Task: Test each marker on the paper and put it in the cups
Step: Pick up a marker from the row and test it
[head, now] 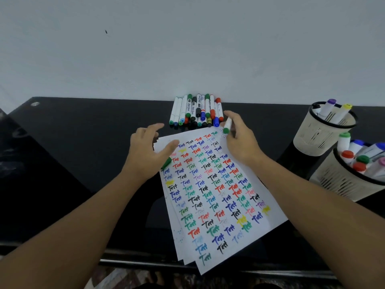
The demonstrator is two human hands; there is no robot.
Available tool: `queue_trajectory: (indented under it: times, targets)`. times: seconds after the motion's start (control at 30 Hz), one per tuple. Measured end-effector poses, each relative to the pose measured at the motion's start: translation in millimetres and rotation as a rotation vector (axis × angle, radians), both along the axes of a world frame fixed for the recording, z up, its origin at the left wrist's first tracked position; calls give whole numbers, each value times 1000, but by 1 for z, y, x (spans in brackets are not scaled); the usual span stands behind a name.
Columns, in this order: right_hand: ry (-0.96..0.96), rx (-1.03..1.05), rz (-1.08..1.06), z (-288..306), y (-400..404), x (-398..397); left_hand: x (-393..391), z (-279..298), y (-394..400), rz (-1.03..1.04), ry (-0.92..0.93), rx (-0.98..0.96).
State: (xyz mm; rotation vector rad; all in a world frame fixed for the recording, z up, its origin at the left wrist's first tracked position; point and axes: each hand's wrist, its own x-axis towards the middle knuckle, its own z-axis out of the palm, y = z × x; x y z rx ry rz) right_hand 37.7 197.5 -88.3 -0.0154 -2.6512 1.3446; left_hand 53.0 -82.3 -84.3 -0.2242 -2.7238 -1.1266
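Note:
A stack of white paper (pixel 268 205) covered in coloured "Test" words lies on the black table. My right hand (pixel 239 140) grips a white marker (pixel 228 124) over the sheet's top right corner, its green end pointing down at the paper. My left hand (pixel 145 149) hovers over the top left corner with thumb and forefinger spread. A green cap (pixel 167 162) pokes out from under its palm. A row of markers (pixel 195 110) lies beyond the paper against the wall. Two mesh cups stand at the right: the far cup (pixel 312 140) and the near cup (pixel 341 180), both with markers inside.
The black table (pixel 83 142) reaches left to a corner with a round silver fitting (pixel 35 104). A pale wall rises right behind the row of markers. The table's front edge runs just under the bottom of the paper stack.

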Motion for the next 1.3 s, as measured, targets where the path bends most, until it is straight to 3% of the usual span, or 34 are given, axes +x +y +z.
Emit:
queue_trajectory:
  times: [0.1,0.27,0.4,0.5,0.6,1.17,1.3]
  targets:
    - [-69,26,73,7,-1,2,8,9,-16,-44,0,-178]
    - [9,-136,96,17,-11,17,22,-1,-31,-182,-162,-284]
    - [-50,-12,212,19,-21,26,25,-5,-21,-129,-48,-192]
    - [-122,264,309,17,-25,33,29,-10,-12,-75,-5,-76]
    - [-62,425,339,13,-24,34,33,-16,-7,-54,32,-27]
    - [21,513,430,8,-40,42,34,-20,-4,-141,137,-192]
    - [64,615,432,7,-52,39,37,-21,-5,-155,197,-212]
